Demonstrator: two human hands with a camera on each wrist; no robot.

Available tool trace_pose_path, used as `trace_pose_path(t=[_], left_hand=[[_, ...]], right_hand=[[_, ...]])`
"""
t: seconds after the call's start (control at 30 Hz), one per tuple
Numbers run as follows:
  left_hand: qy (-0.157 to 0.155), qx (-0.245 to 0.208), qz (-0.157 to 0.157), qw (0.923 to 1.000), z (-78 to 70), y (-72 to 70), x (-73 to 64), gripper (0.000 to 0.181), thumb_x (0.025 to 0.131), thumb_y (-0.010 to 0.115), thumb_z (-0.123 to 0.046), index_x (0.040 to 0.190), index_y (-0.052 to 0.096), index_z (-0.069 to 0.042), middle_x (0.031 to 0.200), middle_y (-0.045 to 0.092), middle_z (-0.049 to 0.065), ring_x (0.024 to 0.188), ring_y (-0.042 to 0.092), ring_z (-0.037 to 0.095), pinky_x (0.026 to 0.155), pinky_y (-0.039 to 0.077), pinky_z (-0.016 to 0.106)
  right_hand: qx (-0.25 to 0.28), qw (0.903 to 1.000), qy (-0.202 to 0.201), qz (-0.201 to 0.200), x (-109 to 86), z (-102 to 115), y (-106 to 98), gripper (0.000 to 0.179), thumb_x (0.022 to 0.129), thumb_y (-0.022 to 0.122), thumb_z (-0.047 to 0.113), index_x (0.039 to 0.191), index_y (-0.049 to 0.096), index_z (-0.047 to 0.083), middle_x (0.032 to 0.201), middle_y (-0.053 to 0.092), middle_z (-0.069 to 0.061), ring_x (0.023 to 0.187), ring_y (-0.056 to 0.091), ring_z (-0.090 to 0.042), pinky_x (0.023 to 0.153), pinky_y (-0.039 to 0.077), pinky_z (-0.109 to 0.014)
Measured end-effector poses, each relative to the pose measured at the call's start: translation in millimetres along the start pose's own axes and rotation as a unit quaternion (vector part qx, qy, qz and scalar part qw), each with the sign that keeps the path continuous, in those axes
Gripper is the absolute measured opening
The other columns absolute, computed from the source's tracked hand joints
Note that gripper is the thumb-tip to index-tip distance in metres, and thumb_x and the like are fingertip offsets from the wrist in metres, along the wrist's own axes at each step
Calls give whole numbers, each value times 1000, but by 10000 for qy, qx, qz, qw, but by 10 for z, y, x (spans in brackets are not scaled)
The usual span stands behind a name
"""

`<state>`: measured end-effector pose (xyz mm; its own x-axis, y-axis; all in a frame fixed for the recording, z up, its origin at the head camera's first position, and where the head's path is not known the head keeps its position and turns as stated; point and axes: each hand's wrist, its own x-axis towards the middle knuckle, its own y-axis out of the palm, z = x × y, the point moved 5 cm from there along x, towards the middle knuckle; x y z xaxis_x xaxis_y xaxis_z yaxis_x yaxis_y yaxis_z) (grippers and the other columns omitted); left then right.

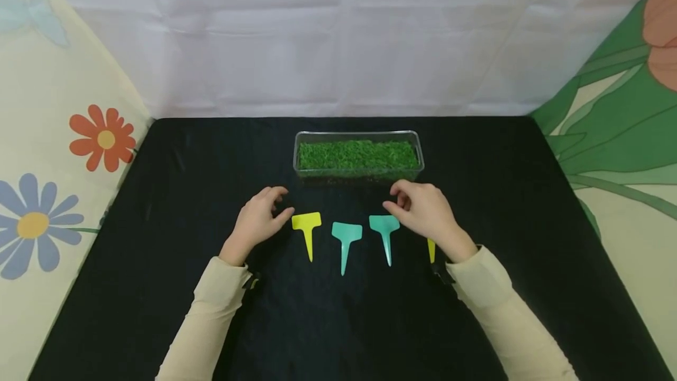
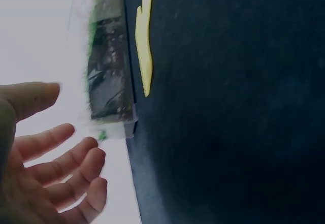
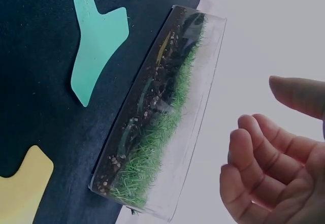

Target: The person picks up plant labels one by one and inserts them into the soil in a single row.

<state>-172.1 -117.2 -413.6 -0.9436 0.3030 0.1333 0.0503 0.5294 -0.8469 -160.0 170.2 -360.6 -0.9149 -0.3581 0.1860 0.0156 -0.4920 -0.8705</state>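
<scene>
My left hand (image 1: 259, 219) hovers left of a yellow T-shaped plant label (image 1: 307, 223), fingers loosely bent and holding nothing. Two teal plant labels (image 1: 347, 233) (image 1: 384, 225) lie right of it, heads toward the far side. Beside the right-hand teal one is my right hand (image 1: 427, 209), its fingers relaxed around nothing; it hides most of a second yellow label (image 1: 431, 250). Behind the row stands a clear plastic box (image 1: 359, 173) with green grass (image 1: 359, 154). Through its wall, the right wrist view shows dark soil with pebbles (image 3: 147, 100).
A black cloth (image 1: 317, 322) covers the table. White fabric (image 1: 338, 34) hangs behind its far edge. Flower-printed panels (image 1: 47, 128) (image 1: 624, 128) stand along both sides.
</scene>
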Motion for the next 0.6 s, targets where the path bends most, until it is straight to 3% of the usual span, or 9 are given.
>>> trace_pose_path(t=[0.23,0.6], left_hand=[[-322,71,1199,9922,52,227,87,49,81,67,-32,118,54,-3,100,56,13,87,56,27,70,47,40],[-472,709,1739,9811,-3,344,117,52,72,74,-40,106,57,-5,93,48,10,82,47,26,64,43,36]], right_hand=[[-64,10000,-10,9,-11,16,-67,20,82,68,22,92,64,5,68,58,0,54,52,-9,50,43,-29],[-223,9996,-124,-96,-8,33,-170,21,81,69,21,92,64,4,70,59,-1,55,54,-11,52,44,-30]])
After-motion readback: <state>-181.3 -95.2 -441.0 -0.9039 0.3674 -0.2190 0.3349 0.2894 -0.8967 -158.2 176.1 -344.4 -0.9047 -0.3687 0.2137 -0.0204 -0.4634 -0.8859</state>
